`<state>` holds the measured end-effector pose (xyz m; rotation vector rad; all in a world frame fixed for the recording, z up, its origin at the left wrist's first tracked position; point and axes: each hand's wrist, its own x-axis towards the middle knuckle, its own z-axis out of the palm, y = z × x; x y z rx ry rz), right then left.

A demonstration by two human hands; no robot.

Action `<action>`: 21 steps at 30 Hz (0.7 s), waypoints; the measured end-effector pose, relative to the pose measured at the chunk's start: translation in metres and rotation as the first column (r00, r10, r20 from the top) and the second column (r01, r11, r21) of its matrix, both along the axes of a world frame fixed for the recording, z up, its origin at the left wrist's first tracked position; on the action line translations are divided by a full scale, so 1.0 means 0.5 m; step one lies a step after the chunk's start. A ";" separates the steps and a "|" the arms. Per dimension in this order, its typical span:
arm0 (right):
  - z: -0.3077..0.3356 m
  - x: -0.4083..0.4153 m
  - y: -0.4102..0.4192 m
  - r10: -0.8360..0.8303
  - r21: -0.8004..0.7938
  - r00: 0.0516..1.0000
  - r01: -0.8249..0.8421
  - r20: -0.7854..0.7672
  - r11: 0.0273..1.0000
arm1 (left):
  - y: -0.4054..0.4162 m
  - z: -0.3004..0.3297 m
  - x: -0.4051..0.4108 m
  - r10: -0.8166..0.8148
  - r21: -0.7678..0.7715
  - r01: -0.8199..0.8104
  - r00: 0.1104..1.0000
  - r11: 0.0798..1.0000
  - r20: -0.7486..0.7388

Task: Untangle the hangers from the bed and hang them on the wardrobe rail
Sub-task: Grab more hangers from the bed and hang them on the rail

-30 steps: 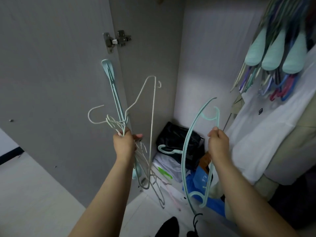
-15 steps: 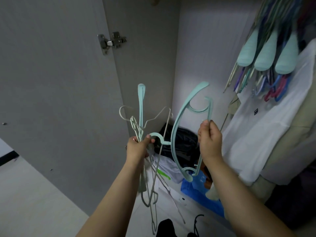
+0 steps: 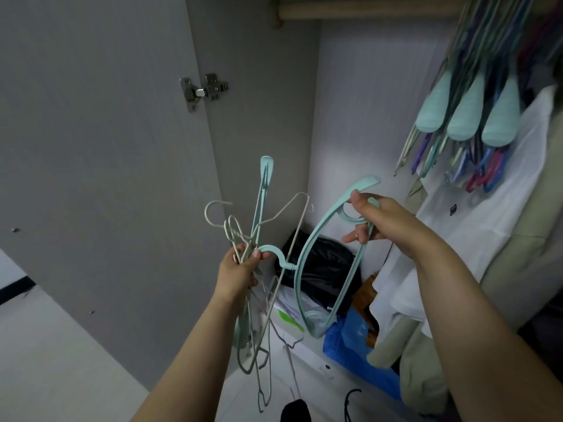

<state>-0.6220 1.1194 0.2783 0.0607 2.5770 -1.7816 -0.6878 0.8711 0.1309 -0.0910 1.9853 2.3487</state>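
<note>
The person is standing at the open wardrobe, both arms reaching in. The left hand (image 3: 240,266) is gripping a bundle (image 3: 259,287) of wire and plastic hangers, fingers curled tight round their necks near the frame's centre. From the fist, one mint plastic hanger is pointing up toward 12 o'clock, white wire hooks are fanning toward 11 o'clock, and the rest of the tangle is dangling toward 6 o'clock along the forearm.

The right hand (image 3: 374,217) is pinching a separate mint hanger (image 3: 313,239) at its upper shoulder, thumb on top, fingers curled beneath the bar. This hanger is standing nearly on end, its bow facing 9 o'clock and its lower end hanging toward 6 o'clock. Its hook is reaching toward 9 o'clock and touching the left hand's thumb, right beside the bundle.

The rail (image 3: 365,9) is running across the top edge, from 12 toward 1 o'clock, well apart from both hands. Hung hangers (image 3: 475,117) and a white shirt (image 3: 475,233) are crowding the 2 o'clock side. The grey door (image 3: 91,147) with its hinge (image 3: 204,91) is filling the 9 to 11 o'clock side. A black bag (image 3: 320,269) and a blue bag (image 3: 356,354) are lying on the wardrobe floor, toward 5 o'clock, behind the mint hanger.
</note>
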 end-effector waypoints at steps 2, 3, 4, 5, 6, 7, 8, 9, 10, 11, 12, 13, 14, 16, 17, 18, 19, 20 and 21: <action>0.015 -0.002 0.005 0.036 0.008 0.999 -0.036 -0.013 0.999 | -0.005 0.002 -0.004 -0.019 0.018 0.019 1.000 1.000 -0.008; 0.023 -0.002 0.007 0.062 0.014 0.998 -0.062 -0.015 0.998 | -0.006 0.004 -0.007 -0.017 0.015 0.018 1.000 1.000 -0.013; 0.030 -0.001 0.008 0.087 0.021 0.996 -0.087 -0.008 0.996 | -0.007 0.008 -0.009 -0.012 0.002 0.012 1.000 1.000 -0.018; 0.036 -0.002 0.008 0.111 0.037 0.994 -0.111 0.003 0.993 | -0.007 0.011 -0.012 -0.007 -0.014 0.007 1.000 1.000 -0.021; 0.041 -0.002 0.007 0.125 0.067 0.992 -0.126 0.012 0.990 | -0.007 0.014 -0.015 -0.004 -0.025 0.003 1.000 1.000 -0.024; 0.045 -0.002 0.004 0.141 0.108 0.990 -0.141 0.008 0.984 | -0.006 0.017 -0.017 -0.001 -0.033 0.000 1.000 0.999 -0.027; 0.048 0.000 -0.001 0.155 0.134 0.988 -0.153 -0.006 0.979 | -0.006 0.021 -0.020 0.000 -0.037 -0.002 1.000 0.999 -0.030; 0.049 0.001 -0.006 0.168 0.130 0.985 -0.163 -0.028 0.978 | -0.005 0.024 -0.021 0.000 -0.039 -0.001 0.999 0.999 -0.034; 0.050 0.004 -0.011 0.170 0.095 0.984 -0.165 -0.048 0.982 | -0.006 0.027 -0.022 -0.003 -0.039 0.002 0.999 0.999 -0.037; 0.049 0.006 -0.013 0.164 0.045 0.985 -0.161 -0.060 0.986 | -0.005 0.031 -0.023 -0.008 -0.036 0.007 0.999 0.999 -0.039; 0.049 0.008 -0.013 0.156 -0.003 0.986 -0.157 -0.065 0.988 | -0.005 0.034 -0.025 -0.013 -0.032 0.012 0.999 0.999 -0.041; 0.047 0.011 -0.012 0.144 -0.035 0.987 -0.146 -0.068 0.989 | -0.004 0.037 -0.027 -0.014 -0.023 0.013 0.999 1.000 -0.044; 0.047 0.013 -0.008 0.116 -0.055 0.990 -0.120 -0.074 0.991 | -0.004 0.040 -0.029 -0.001 -0.011 0.001 0.999 1.000 -0.046; 0.055 0.019 0.005 0.011 -0.076 0.995 -0.018 -0.100 0.997 | -0.001 0.049 -0.038 0.052 0.000 -0.052 0.998 0.999 -0.046; 0.063 0.024 0.013 -0.050 -0.088 0.992 0.040 -0.117 0.995 | 0.001 0.055 -0.044 0.077 -0.001 -0.078 0.996 0.997 -0.054; 0.075 0.030 0.020 -0.103 -0.099 0.986 0.090 -0.134 0.991 | 0.003 0.061 -0.050 0.104 -0.005 -0.105 0.992 0.995 -0.066; 0.088 0.038 0.027 -0.146 -0.106 0.977 0.130 -0.156 0.986 | 0.004 0.067 -0.058 0.135 -0.014 -0.136 0.988 0.991 -0.080; 0.102 0.046 0.029 -0.180 -0.117 0.967 0.160 -0.178 0.980 | 0.005 0.074 -0.066 0.165 -0.027 -0.168 0.982 0.985 -0.092; 0.112 0.052 0.029 -0.210 -0.136 0.956 0.184 -0.205 0.973 | 0.006 0.083 -0.072 0.189 -0.039 -0.194 0.977 0.980 -0.101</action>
